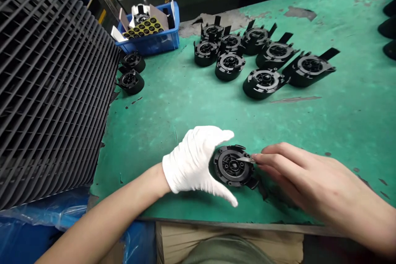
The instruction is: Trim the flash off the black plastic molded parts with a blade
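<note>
Black part (229, 172) under metal tool (246, 159)

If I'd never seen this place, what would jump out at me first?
Probably the white-gloved left grip, low in the middle, spread open around the left side of a round black part on the green table. Right of it, the bare right grip holds a thin metal tool over that part. Farther back stands a cluster of similar black parts, with a blue bin to their left.

Housing (233, 166) on table (173, 103), bin (153, 45) behind, leftward
</note>
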Tool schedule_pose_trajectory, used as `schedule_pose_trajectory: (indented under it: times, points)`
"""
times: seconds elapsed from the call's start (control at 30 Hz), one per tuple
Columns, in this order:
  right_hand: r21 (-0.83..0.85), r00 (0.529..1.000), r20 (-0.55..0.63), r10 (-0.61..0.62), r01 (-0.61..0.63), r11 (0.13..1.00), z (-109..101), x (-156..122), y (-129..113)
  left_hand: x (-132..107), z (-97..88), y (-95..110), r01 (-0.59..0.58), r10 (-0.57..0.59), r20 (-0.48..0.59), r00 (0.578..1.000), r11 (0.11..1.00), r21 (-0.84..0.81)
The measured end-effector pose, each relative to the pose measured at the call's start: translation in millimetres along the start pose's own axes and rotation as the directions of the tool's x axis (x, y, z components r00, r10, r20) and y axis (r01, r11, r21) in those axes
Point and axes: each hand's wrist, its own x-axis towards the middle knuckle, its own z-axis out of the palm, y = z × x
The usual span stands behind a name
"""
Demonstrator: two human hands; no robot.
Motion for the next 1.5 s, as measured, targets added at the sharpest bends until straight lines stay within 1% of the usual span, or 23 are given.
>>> schedule_pose_trajectory:
  times: [0.07,0.1,0.2,0.27,0.4,0.47,0.53,0.6,0.7,0.83,0.9,1.0,1.07,1.17,1.23,1.27,1.3,1.33,1.37,1.4,1.43,1.47,1.5]
  points:
    - [-0.045,0.996,0.012,-0.083,0.084,0.995,-6,3,6,15,-0.3,-11,-0.098,0.105,0.100,0.989,0.992,-0.073]
    - [-0.050,0.992,0.012,-0.122,0.122,0.991,-9,5,7,21,1.8,-16,-0.118,0.134,0.150,0.979,0.987,-0.109]
    - [-0.019,0.985,0.019,-0.173,0.174,0.985,-14,9,9,31,11.0,-24,-0.102,0.151,0.253,0.956,0.976,-0.195]
    - [0.002,0.983,0.008,-0.185,0.185,0.983,-10,8,10,31,15.6,-25,-0.075,0.137,0.275,0.952,0.972,-0.223]
    - [-0.055,0.976,-0.069,-0.205,0.201,0.978,-2,6,10,30,17.5,-23,-0.071,0.129,0.261,0.957,0.973,-0.220]
    - [-0.105,0.966,-0.053,-0.255,0.248,0.963,-6,8,8,29,17.1,-22,-0.085,0.137,0.248,0.959,0.974,-0.210]
    - [-0.151,0.949,-0.021,-0.315,0.308,0.939,-14,13,5,28,17.1,-22,-0.110,0.154,0.218,0.964,0.973,-0.204]
    - [-0.177,0.939,0.014,-0.344,0.341,0.924,-21,16,1,27,17.4,-22,-0.140,0.179,0.186,0.966,0.969,-0.202]
    - [-0.169,0.946,0.016,-0.325,0.323,0.931,-21,12,-2,27,17.6,-21,-0.152,0.187,0.176,0.966,0.969,-0.196]
    - [-0.116,0.968,-0.053,-0.247,0.239,0.964,-7,-4,-4,28,17.2,-20,-0.135,0.170,0.200,0.965,0.975,-0.176]
    - [-0.105,0.972,-0.074,-0.224,0.216,0.971,-4,-6,-7,28,17.1,-20,-0.144,0.177,0.198,0.964,0.974,-0.174]
    - [-0.121,0.964,-0.024,-0.265,0.260,0.958,-10,0,-14,29,16.9,-20,-0.157,0.192,0.178,0.965,0.969,-0.191]
    - [-0.121,0.958,0.002,-0.287,0.285,0.951,-13,3,-16,31,16.4,-21,-0.147,0.186,0.184,0.965,0.967,-0.207]
    - [-0.079,0.965,-0.038,-0.260,0.256,0.963,-10,-4,-9,33,15.5,-22,-0.099,0.147,0.215,0.965,0.970,-0.220]
    - [-0.018,0.983,-0.061,-0.172,0.172,0.985,-6,-15,1,30,16.3,-19,-0.052,0.093,0.208,0.974,0.980,-0.193]
    - [0.006,0.992,-0.075,-0.101,0.101,0.995,-5,-20,5,27,17.4,-15,-0.012,0.039,0.174,0.984,0.988,-0.155]
    - [0.017,0.995,-0.100,-0.019,0.021,1.000,-4,-24,8,22,18.9,-11,0.037,-0.025,0.116,0.993,0.994,-0.107]
    - [0.022,0.991,-0.124,0.051,-0.049,0.999,-3,-27,9,16,20.7,-5,0.100,-0.098,0.036,0.994,0.994,-0.053]
    - [0.027,0.984,-0.148,0.100,-0.097,0.995,-3,-28,8,10,22.4,2,0.169,-0.169,-0.056,0.984,0.986,-0.006]
    - [0.039,0.981,-0.162,0.108,-0.103,0.994,-2,-27,4,3,23.8,9,0.222,-0.217,-0.124,0.968,0.975,0.028]
    - [0.055,0.983,-0.163,0.087,-0.079,0.995,-1,-25,0,-2,24.6,17,0.262,-0.252,-0.149,0.956,0.963,0.055]
    - [0.068,0.987,-0.156,0.047,-0.037,0.997,1,-21,-5,-7,24.6,25,0.295,-0.282,-0.148,0.948,0.952,0.078]
    - [0.071,0.989,-0.149,0.000,0.011,0.997,3,-17,-10,-10,23.9,31,0.313,-0.302,-0.117,0.946,0.945,0.097]
